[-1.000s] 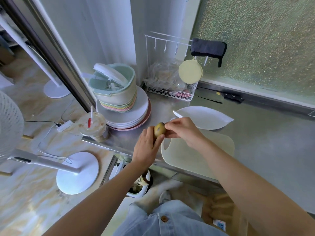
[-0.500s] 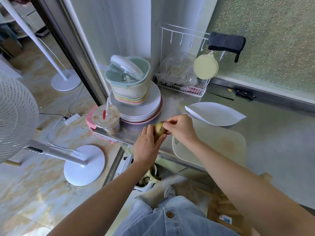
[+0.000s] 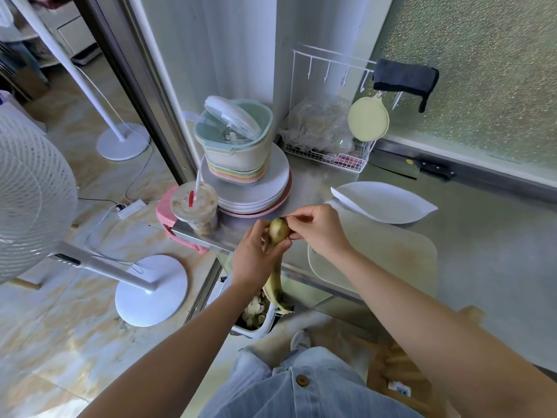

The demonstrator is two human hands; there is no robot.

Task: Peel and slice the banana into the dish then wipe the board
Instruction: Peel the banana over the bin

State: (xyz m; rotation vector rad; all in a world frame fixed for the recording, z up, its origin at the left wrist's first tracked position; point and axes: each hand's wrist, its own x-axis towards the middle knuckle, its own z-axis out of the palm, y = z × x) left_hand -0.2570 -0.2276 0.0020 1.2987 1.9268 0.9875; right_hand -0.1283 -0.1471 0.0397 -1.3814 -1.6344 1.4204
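1 peel strip [image 3: 275,292] had come loose, dangling below the left hand [image 3: 255,256] gripping the banana [image 3: 278,231]; the right hand [image 3: 320,231] pinched its tip. Peeling was underway, board [image 3: 391,262] waiting by the right hand.

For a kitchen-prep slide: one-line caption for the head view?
Left hand holds a banana while the right hand pinches its tip, one peel strip hanging above the bin.
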